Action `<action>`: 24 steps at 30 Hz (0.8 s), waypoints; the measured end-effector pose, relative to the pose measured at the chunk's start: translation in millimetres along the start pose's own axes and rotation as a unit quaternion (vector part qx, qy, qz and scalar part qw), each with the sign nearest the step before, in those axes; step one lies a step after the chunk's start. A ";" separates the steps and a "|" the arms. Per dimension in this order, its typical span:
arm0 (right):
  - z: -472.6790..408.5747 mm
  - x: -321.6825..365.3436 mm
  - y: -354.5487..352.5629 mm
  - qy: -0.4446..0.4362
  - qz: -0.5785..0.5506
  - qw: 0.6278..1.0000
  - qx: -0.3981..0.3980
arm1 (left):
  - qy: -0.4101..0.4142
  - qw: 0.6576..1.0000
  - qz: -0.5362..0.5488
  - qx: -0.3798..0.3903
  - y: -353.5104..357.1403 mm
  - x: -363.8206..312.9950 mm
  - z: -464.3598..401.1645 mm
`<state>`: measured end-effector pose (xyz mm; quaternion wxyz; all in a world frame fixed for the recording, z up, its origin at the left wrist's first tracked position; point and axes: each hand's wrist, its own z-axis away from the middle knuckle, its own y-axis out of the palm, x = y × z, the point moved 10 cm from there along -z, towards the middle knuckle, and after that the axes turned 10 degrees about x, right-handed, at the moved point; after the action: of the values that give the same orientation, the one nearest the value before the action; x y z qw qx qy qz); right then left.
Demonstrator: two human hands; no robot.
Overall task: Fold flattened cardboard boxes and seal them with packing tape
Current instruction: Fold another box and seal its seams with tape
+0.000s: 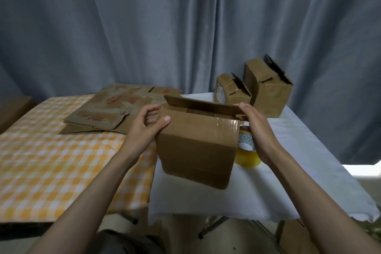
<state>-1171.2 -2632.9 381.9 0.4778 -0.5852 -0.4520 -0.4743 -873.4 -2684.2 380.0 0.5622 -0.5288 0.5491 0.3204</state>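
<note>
Box: cardboard box (198,150) stood upright on white-covered table (288,181), between both hands, top still unsealed.
Key relation: far top flap (198,104) stood up behind the opening; it lay across the box's long axis, running left to right from one hand to the other.
Left hand: left hand (144,128) gripped the near-left top corner, thumb on the front face, fingers curled round the left side.
Right hand: right hand (257,128) was at the right end of the top edge, fingers mostly straight against the flap end; could not tell if it pinched.
Nearer hand: both about equally close; right hand sat nearer the tape.
Tape roll: yellowish packing tape roll (247,150) lay on the table just right of the box, partly hidden by the right wrist.
Box look: brown, worn, glossy old tape strip across the upper front face; inner flaps seemed folded down, partly hidden.
Next move, judged: fold far flap toward the body, then near flap, then tape.
Others: flattened boxes (115,109) on checked cloth, far left; two folded boxes (266,88) at back right.
</note>
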 end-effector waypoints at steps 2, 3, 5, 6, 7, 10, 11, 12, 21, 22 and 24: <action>-0.4 1.5 1.8 -0.010 0.009 1.000 0.005 | -0.017 1.000 -0.011 -0.008 0.7 3.0 -4.2; -0.8 2.7 2.7 -0.015 0.016 1.000 0.008 | -0.022 1.000 -0.012 -0.011 1.8 3.7 -5.7; -2.8 3.4 4.4 -0.020 0.033 0.999 0.016 | -0.027 0.999 -0.012 -0.019 5.4 4.4 -7.8; -3.3 3.4 6.0 -0.022 0.042 0.999 0.024 | -0.030 0.999 -0.009 -0.026 6.5 5.9 -8.6; -3.6 2.6 7.2 -0.023 0.054 0.998 0.031 | -0.033 0.999 -0.005 -0.033 7.6 7.1 -7.9; -4.5 -4.4 7.8 -0.009 0.074 0.996 0.049 | -0.036 0.997 -0.009 -0.068 6.7 7.6 -2.9; -5.1 -5.2 8.3 0.002 0.075 0.996 0.055 | -0.035 0.994 -0.044 -0.094 2.5 5.2 -0.5; -5.1 -4.2 9.9 0.013 0.075 0.995 0.064 | -0.032 0.988 -0.093 -0.119 -1.2 2.2 1.9; -0.7 2.5 19.5 0.052 0.059 0.993 0.084 | -0.053 0.977 -0.138 -0.152 18.9 0.8 19.8; 0.5 4.4 20.2 0.049 0.062 0.993 0.084 | -0.051 0.978 -0.140 -0.146 19.6 -0.4 17.1; 2.8 7.5 19.4 0.042 0.071 0.994 0.079 | -0.054 0.984 -0.118 -0.121 21.8 -1.8 9.1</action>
<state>-1150.8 -2632.2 386.5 0.5732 -0.5558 -0.4248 -0.4267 -891.8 -2670.0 374.9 0.5567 -0.6359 0.4086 0.3445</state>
